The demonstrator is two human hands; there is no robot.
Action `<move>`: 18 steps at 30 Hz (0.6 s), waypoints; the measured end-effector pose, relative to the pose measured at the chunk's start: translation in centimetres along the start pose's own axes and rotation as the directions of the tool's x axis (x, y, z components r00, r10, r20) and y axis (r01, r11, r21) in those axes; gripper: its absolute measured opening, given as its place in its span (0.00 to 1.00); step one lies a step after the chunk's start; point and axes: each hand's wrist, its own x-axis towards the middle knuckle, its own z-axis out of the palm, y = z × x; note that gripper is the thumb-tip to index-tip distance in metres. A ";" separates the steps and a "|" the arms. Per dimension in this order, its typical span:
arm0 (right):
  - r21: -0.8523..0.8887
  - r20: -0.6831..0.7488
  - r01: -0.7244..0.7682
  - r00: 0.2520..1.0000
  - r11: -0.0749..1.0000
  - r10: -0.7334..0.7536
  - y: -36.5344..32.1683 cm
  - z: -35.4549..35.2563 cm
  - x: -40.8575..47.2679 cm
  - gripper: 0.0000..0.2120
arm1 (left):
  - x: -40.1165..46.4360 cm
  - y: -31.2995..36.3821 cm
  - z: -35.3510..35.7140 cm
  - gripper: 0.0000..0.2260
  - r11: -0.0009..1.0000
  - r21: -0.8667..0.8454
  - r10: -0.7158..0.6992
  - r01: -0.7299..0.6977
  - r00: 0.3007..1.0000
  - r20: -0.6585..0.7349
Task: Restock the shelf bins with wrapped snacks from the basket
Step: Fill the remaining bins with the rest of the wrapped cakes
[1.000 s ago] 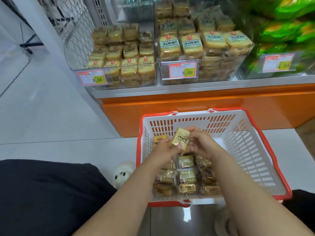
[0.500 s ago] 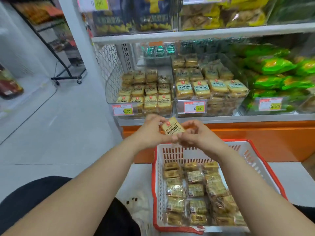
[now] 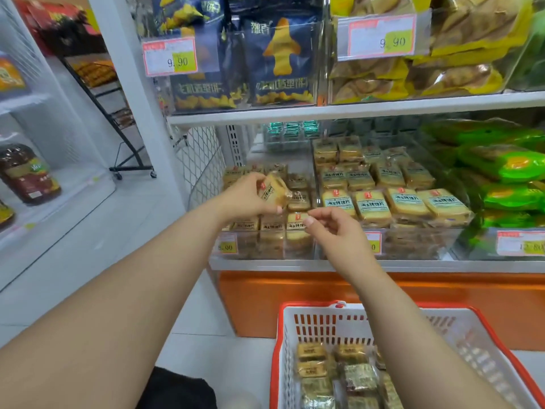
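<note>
Two bare arms reach up from the floor toward the lower shelf. At about eleven o'clock from the picture's middle the left hand [image 3: 246,196] grips one wrapped snack [image 3: 272,191], fingers curled round it, the pack tilted and held over the left bin [image 3: 265,249], a clear one already stacked with like yellow packs. Just beside it, toward three o'clock, the right hand [image 3: 333,231] holds nothing: its thumb and forefinger are drawn near each other, the other fingers loosely curled, apart from the snack by a small gap. At three o'clock from both hands stands a second clear bin [image 3: 413,246] of cakes with pale green labels, and farther the same way lie green bags [image 3: 507,166]. Down at five o'clock sits the basket [image 3: 324,320], white with a red rim, on the floor before the orange shelf base [image 3: 442,299]; more wrapped snacks lie in it in rows. Up at twelve o'clock the higher shelf carries dark blue bags [image 3: 277,60] and yellow bags [image 3: 413,75] behind price tags reading 9.90. Far off at nine o'clock a brown jar [image 3: 28,175] stands on another white shelf.
</note>
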 end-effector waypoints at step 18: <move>0.183 0.071 -0.019 0.997 0.983 0.006 1.9 -0.9 2.0 0.06 | 16.0 -0.3 3.7 0.30 0.982 -0.107 0.148 -0.153 0.987 -0.059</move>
